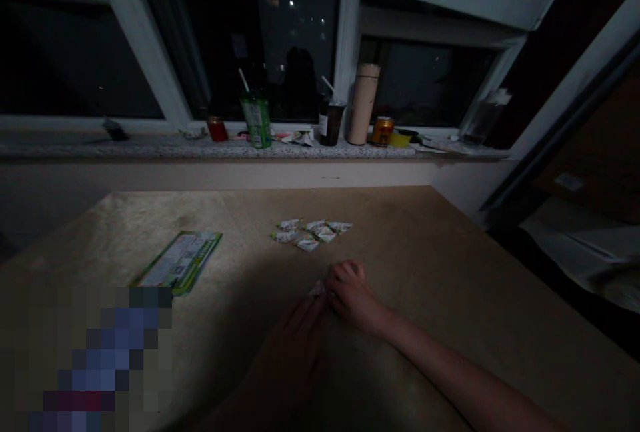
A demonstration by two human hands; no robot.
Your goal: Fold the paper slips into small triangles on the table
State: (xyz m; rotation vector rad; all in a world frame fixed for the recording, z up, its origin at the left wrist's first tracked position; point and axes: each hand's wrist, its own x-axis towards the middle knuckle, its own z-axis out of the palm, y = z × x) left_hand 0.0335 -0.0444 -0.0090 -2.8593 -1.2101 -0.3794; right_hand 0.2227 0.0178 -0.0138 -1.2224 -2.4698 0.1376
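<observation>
Touching packet [317,289], hands [293,345] [354,295] partly curled

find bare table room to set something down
Bare table lies right of the right hand and forearm, and between the green package and small packets. Crowded: the windowsill, and around the pale piece by the left hand.

Dark windows [230,39] stand above a speckled sill [160,146] and pale wall [250,175].
</observation>
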